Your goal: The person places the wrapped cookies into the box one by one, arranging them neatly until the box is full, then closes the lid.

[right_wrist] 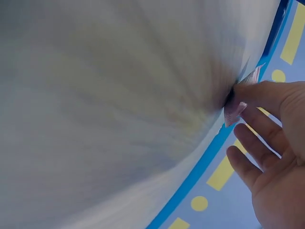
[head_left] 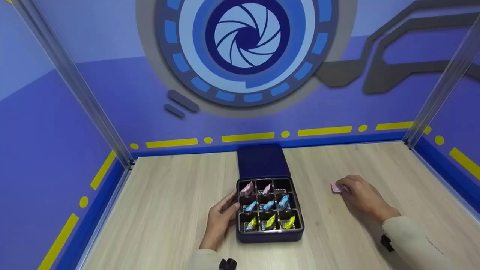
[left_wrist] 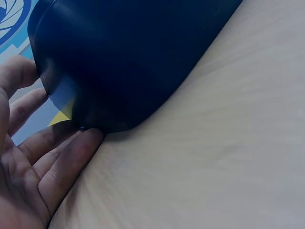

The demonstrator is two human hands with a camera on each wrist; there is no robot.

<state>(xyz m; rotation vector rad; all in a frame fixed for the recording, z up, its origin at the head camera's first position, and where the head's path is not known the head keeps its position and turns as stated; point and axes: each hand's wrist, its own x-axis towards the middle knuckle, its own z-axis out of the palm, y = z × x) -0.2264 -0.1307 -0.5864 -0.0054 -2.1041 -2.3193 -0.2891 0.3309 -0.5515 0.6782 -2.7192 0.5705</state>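
A dark blue tin box stands on the table with its lid laid back. Its black divided tray holds small wrapped candies: two pink ones at the back left and back middle, three blue ones in the middle row, three yellow ones in front. The bare bottom of the back right compartment shows. My left hand touches the box's left side, fingers fairly straight in the left wrist view. Right of the box, my right hand pinches a pink wrapped candy between thumb and index finger, low over the table.
The light wooden table is bounded by a blue-purple back wall with a printed round emblem and yellow marks. Metal posts stand at the left and right back corners. A side wall runs along each side.
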